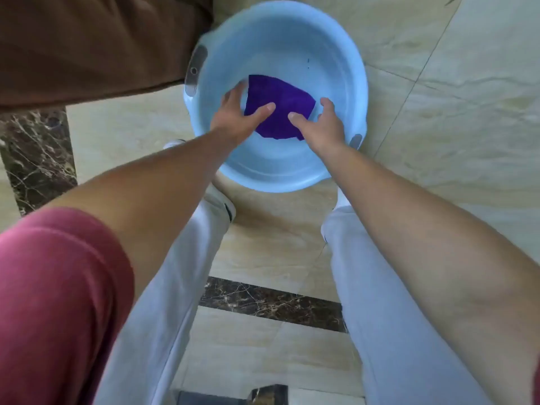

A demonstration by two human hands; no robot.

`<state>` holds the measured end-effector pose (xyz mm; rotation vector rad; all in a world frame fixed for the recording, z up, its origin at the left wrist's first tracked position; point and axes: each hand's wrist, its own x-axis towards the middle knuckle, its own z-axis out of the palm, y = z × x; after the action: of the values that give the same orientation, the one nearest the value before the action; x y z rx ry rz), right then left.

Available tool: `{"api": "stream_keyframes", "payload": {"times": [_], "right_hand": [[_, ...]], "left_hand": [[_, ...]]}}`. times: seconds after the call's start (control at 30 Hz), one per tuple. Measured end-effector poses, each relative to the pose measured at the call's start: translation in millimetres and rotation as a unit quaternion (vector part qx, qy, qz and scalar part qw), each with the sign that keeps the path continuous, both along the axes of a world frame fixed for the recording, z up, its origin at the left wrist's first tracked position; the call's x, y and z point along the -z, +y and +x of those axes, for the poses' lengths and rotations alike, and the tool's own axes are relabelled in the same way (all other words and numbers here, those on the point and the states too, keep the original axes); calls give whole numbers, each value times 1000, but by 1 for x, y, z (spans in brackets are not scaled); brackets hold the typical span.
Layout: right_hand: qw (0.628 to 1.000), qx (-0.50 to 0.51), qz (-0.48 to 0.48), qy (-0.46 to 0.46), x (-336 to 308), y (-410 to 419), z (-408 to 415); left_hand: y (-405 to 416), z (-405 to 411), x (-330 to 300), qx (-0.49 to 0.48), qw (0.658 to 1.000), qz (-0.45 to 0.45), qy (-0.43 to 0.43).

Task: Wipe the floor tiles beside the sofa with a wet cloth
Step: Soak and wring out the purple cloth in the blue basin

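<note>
A purple cloth [277,105] lies spread in the bottom of a light blue plastic basin [344,54] that stands on beige floor tiles [467,97]. Both hands reach into the basin. My left hand [236,115] rests on the cloth's left edge, thumb on top and fingers over the far side. My right hand [324,124] holds the cloth's right corner, thumb lying on the fabric and fingers curled at the edge. I cannot tell how much water is in the basin. The brown sofa [96,45] fills the upper left, touching the basin's rim.
My legs in pale trousers stand just behind the basin. Dark marble border strips [271,305] run across the tiles between my legs and along the left side [38,159]. Open tile floor stretches to the right of the basin.
</note>
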<state>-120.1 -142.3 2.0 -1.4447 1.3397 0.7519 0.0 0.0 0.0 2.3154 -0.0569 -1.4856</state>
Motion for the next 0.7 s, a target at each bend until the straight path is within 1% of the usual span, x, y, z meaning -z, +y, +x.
{"api": "stream_keyframes", "payload": {"times": [0.1,0.2,0.3,0.37,0.4,0.47,0.57,0.63,0.7], "right_hand": [[999,35,-15,-6,27,5,5],[994,112,-13,-15,57,24,8],[969,244,6,-34,75,33,11],[947,314,46,-39,74,37,12],[942,328,62,-40,68,37,12],[941,326,71,-49,50,32,12],[945,311,71,-79,-1,13,10],[945,298,77,-107,-50,-3,11],[945,287,92,-125,-103,-15,15]], "left_hand": [[-4,4,34,-80,996,22,-26],[-6,-2,63,-167,986,2,-24],[-14,-9,74,-236,969,-56,47],[-18,-11,68,-266,958,-59,92],[-18,-10,62,-282,951,-59,112],[-17,-1,44,-309,941,-66,121],[-19,9,-12,-328,933,-75,128],[-27,14,-69,-343,922,-97,152],[-33,15,-122,-364,903,-133,186]]}}
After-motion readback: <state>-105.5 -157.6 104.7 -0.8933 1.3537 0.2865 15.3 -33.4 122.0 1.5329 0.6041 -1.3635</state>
